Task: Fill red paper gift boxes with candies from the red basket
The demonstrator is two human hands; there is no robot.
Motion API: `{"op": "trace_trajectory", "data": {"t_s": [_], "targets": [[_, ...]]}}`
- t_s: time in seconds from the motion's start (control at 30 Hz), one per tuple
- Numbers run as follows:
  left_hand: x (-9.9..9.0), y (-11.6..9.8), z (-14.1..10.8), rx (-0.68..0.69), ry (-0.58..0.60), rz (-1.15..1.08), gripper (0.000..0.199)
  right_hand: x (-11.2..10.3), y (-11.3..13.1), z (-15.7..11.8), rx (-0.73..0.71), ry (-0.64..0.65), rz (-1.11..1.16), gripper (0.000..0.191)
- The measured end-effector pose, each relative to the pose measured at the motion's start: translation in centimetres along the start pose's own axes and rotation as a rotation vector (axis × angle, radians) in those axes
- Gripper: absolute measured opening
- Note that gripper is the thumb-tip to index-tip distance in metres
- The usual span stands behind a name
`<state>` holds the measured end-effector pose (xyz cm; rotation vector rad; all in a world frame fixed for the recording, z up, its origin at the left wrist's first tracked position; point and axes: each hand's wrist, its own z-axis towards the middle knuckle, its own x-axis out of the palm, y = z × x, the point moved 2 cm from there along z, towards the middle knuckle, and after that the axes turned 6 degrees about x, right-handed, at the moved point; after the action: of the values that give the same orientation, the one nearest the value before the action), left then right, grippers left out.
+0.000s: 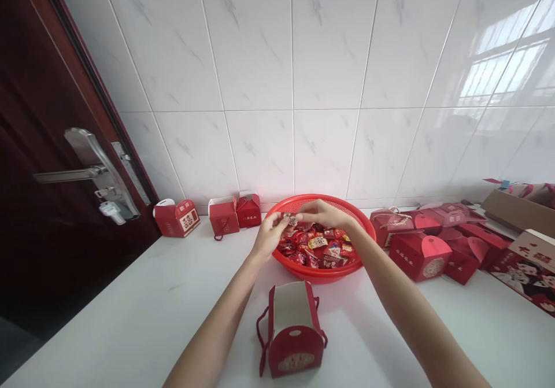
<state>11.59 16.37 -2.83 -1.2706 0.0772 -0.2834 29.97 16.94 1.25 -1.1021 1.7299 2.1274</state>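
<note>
Dark red-brown wood is seen at the far left, where one door (pixel 26 145) is fitted with a metal handle (pixel 102 171) and keys (pixel 111 210) are hung from the lock. Beside it, three small red boxes (pixel 177 218) are lined up on the white worktop (pixel 143 284), close to the tiled wall (pixel 260 58). The left hand (pixel 269 235) is nearly closed, and one red packet (pixel 291 220) is pinched between its thumb and fingers above the basket. One open red box (pixel 296 350) with cords is placed between the forearms, in front of one red basket (pixel 318 275). Wrapped sweets (pixel 318 242) are heaped inside; some are covered by the hands, so they cannot be counted. The right hand (pixel 323 213) is held narrow, fingers bent toward the packet; whether it is gripped or only touched cannot be told. Farther right, at least five red boxes (pixel 420 255) are crowded together, overlapping, and one picture-printed box (pixel 526 272) is set before one brown carton (pixel 518 209).
</note>
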Motion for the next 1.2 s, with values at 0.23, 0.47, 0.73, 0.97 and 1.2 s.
{"op": "trace_trajectory", "data": {"t_s": [0.23, 0.47, 0.73, 0.97, 1.2], "targets": [[-0.3, 0.3, 0.0, -0.033, -0.091, -0.075, 0.046, 0.6, -3.6, 2.6, 0.237, 0.051, -0.306, 0.009], [-0.3, 0.4, 0.0, -0.058, -0.086, -0.12, 0.042, 2.6, -6.2, 3.9, 0.336, 0.097, -0.515, 0.034], [-0.4, 0.5, 0.0, -0.051, -0.094, -0.097, 0.036, 0.2, -6.0, 3.2, 0.274, -0.053, -0.222, 0.026], [-0.1, 0.4, 0.0, -0.029, -0.083, -0.005, 0.035, -1.1, -5.8, 2.7, 0.139, -0.21, 0.231, 0.05], [-0.1, 0.7, 0.2, 0.006, -0.124, 0.006, 0.036, -1.2, -5.7, 2.4, 0.124, -0.129, 0.366, 0.057]]}}
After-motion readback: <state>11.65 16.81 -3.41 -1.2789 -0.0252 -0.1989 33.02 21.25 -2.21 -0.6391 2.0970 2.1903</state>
